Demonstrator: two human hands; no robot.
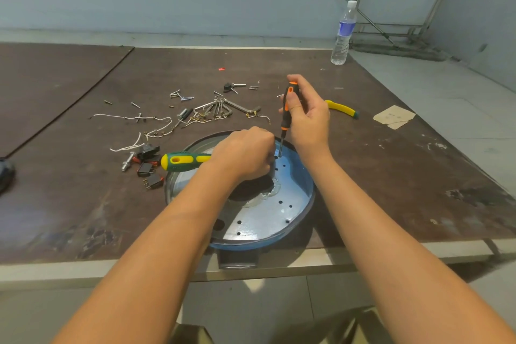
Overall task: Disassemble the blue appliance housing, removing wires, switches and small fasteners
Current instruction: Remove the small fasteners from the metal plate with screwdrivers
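The round blue housing [279, 204] lies at the table's near edge, its perforated inner face up. My right hand [305, 114] grips an orange-and-black screwdriver [286, 112] nearly upright, its tip at a hole near the housing's far rim. My left hand [245, 155] is curled round the front part of a green-and-yellow tool [183, 161] that lies sideways over the housing; what its tip touches is hidden under the hand. Removed black switches [148, 167] and white wires [145, 131] lie left of the housing.
Loose screws [178, 95], hex keys [223, 107] and brass terminals are scattered behind the housing. A yellow-handled tool [342, 108] and a paper scrap [393, 117] lie to the right. A water bottle [344, 33] stands at the far right corner.
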